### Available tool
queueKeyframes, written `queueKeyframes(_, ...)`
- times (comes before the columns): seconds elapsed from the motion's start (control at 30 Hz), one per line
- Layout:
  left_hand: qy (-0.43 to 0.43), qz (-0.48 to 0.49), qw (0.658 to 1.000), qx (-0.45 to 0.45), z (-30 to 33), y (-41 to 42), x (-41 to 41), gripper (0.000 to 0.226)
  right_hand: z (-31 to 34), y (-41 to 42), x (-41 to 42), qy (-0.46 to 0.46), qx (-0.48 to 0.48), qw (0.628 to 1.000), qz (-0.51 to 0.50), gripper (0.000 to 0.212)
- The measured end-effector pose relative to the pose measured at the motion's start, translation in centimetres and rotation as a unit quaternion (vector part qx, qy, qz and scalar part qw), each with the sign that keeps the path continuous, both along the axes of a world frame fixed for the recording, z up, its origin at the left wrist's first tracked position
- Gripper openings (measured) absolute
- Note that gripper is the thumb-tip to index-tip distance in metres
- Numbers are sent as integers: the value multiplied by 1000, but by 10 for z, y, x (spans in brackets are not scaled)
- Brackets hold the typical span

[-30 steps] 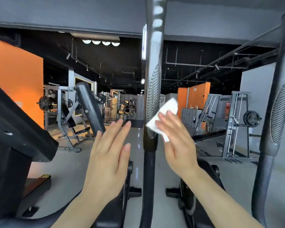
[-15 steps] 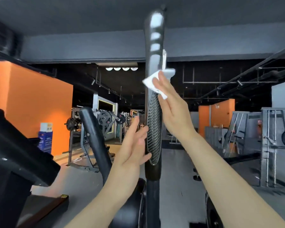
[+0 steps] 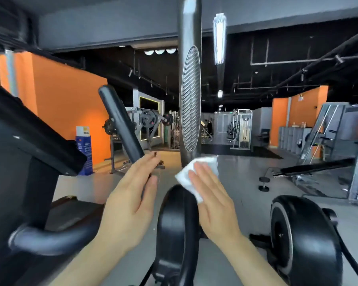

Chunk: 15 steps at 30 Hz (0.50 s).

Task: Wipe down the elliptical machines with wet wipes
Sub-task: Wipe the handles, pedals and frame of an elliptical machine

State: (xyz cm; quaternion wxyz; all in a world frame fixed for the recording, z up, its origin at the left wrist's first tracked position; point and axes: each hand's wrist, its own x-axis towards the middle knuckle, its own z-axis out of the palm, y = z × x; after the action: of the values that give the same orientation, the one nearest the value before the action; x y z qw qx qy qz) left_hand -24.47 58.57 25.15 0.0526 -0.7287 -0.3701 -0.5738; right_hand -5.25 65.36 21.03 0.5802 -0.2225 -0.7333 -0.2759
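Pressing a folded white wet wipe [image 3: 196, 172] against the tall dark grey handlebar post with the ribbed oval grip [image 3: 190, 100], the right hand [image 3: 213, 201] is now seen at the foot of that grip, where half a second ago it was held high near the upper end; a full downward stroke along the grip is thereby judged to be nearly done, with the lower black stem still to be covered. The wipe is pinned under straight right fingers [image 3: 201, 172], its edges showing above and to the left of them. The left hand [image 3: 130, 203] has been drawn away from the post and is held flat beside it, fingers extended and holding nothing. Directly below the wipe a black rounded flywheel housing [image 3: 174, 228] is met, which would block a further straight run downward. To the left, a black slanted handle bar [image 3: 120, 122] and a dark console block [image 3: 29, 141] are placed; at the right, the black wheel of a neighbouring machine [image 3: 304, 240] is standing on the grey floor [image 3: 242, 182].
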Motion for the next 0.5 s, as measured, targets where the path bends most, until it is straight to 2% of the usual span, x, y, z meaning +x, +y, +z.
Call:
queueKeyframes(0.07,98,108,988,52,-19,-3,-12,41,24,-3,3,-44,40,997,-55,35)
queueKeyframes(0.17,194,220,951,95,-48,-12,-25,40,30,5,13,-220,58,964,-138,37)
queueKeyframes(0.23,216,267,935,94,-64,-17,-37,41,6,6,21,-289,41,942,-164,36)
queueKeyframes(0.33,241,332,910,55,-85,-18,-56,44,-54,-16,22,-361,-6,910,-203,48)
queueKeyframes(0.43,256,367,893,35,-102,-16,-69,50,-114,-39,13,-422,-91,877,-209,52)
queueKeyframes(0.5,278,377,882,38,-110,-13,-73,54,-120,-39,12,-448,-94,858,-233,50)
